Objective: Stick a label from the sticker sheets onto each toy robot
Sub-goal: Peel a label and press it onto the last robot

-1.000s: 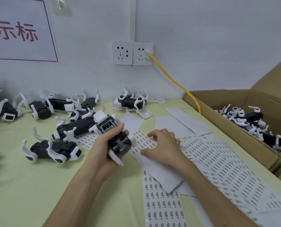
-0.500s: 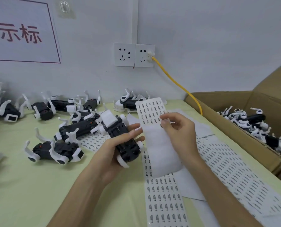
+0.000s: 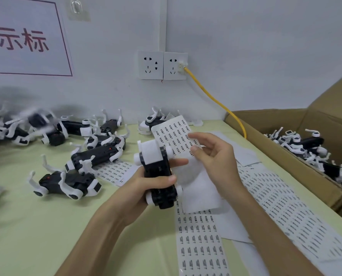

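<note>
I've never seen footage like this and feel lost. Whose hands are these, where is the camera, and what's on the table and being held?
There is no machine: a person works with bare hands, and the single camera sits on their head, looking down. The left hand grips a black and white toy robot. The right hand pinches a lifted sticker sheet. On the pale green table lie more robots and flat label sheets. A cardboard box on the right holds further robots.
</note>
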A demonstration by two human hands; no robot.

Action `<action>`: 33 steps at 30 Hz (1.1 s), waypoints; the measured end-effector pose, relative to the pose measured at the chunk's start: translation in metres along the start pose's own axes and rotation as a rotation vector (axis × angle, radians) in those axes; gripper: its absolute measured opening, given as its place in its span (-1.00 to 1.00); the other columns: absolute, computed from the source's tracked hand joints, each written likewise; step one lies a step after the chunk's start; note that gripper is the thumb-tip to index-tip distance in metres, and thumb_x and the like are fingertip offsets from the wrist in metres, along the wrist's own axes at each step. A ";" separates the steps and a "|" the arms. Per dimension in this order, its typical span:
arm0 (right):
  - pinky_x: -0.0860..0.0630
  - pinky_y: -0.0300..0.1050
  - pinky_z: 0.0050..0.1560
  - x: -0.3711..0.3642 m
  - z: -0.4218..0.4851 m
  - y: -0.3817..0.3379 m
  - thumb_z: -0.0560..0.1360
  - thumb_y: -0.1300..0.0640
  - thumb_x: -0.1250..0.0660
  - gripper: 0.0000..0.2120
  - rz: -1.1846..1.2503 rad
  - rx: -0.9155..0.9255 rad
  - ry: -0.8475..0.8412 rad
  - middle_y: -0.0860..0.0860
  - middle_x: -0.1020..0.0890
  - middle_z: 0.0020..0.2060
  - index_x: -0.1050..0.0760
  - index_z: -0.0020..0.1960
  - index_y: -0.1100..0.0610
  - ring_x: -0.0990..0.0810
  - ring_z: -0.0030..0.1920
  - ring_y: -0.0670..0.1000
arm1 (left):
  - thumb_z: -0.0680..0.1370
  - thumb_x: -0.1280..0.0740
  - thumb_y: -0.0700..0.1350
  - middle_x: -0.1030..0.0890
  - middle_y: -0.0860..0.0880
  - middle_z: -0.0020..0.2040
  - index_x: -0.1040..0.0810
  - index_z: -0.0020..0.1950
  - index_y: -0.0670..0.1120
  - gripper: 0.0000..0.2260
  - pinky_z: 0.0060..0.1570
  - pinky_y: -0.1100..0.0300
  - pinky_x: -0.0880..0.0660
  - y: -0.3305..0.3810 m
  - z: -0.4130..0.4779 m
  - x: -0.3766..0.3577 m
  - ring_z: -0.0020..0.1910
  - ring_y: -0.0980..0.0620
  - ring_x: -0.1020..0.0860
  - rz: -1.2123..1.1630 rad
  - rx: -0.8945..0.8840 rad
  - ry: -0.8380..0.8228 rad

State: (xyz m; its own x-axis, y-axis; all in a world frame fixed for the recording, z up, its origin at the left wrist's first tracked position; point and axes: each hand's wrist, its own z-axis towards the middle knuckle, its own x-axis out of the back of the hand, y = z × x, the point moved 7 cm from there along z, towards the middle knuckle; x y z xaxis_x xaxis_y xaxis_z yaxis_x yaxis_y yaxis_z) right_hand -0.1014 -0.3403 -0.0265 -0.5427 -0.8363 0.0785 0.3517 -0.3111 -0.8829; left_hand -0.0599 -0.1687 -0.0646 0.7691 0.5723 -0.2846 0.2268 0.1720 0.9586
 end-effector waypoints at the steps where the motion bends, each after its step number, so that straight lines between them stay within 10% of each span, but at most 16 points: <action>1: -0.57 -0.29 -0.02 0.001 0.000 0.000 0.53 0.38 -0.41 -0.75 0.021 0.000 0.001 -0.13 -0.73 -0.03 -0.68 0.04 0.06 -0.69 -0.02 -0.15 | 0.33 -0.55 -0.10 -0.72 0.12 0.00 -0.73 0.19 0.02 -0.58 -0.11 0.19 -0.62 0.000 0.001 0.000 -0.04 0.06 -0.69 0.021 -0.001 0.005; 13: -0.49 -0.35 -0.15 -0.003 0.000 -0.006 0.47 0.25 -0.53 -0.75 -0.087 0.025 -0.140 -0.19 -0.70 -0.02 -0.68 0.05 -0.05 -0.61 -0.20 -0.16 | 0.42 -0.51 -0.09 -0.63 -0.24 0.30 -0.70 0.27 -0.03 -0.60 0.25 -0.09 -0.57 0.002 0.002 0.012 0.19 -0.22 -0.63 -0.142 -0.061 0.118; 21: -0.59 -0.11 0.00 -0.005 -0.002 -0.007 0.47 0.17 -0.55 -0.82 -0.236 0.104 -0.139 -0.16 -0.61 0.08 -0.70 0.02 -0.04 -0.63 0.11 -0.07 | 0.33 -0.53 -0.01 -0.54 -0.20 0.22 -0.68 0.29 -0.05 -0.48 -0.02 0.07 -0.62 0.001 0.001 0.006 0.16 -0.30 -0.58 -0.123 -0.024 0.033; 27: -0.61 0.01 0.01 -0.005 -0.002 -0.011 0.47 0.15 -0.54 -0.87 -0.268 0.145 -0.127 -0.10 -0.61 0.05 -0.71 0.01 0.00 -0.62 0.13 -0.04 | 0.32 -0.54 -0.03 -0.62 -0.14 -0.15 -0.72 0.24 -0.05 -0.52 -0.22 0.13 -0.61 0.002 0.001 0.003 -0.22 -0.07 -0.65 -0.080 -0.043 0.037; 33: -0.61 0.01 -0.01 -0.004 -0.002 -0.010 0.44 0.16 -0.56 -0.88 -0.304 0.133 -0.124 -0.13 -0.63 -0.03 -0.71 -0.08 -0.03 -0.64 0.05 -0.07 | 0.41 -0.51 -0.11 -0.71 -0.08 -0.02 -0.68 0.27 -0.04 -0.59 -0.17 0.13 -0.59 0.002 0.002 0.002 -0.19 -0.05 -0.65 0.062 -0.045 0.056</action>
State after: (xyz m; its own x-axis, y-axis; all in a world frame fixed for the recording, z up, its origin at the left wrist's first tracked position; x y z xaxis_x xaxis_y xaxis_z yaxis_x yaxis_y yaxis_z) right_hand -0.1041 -0.3331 -0.0188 -0.5439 -0.7423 0.3913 0.2886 -0.6033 -0.7435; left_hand -0.0570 -0.1685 -0.0637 0.7457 0.6270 -0.2256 0.1515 0.1701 0.9737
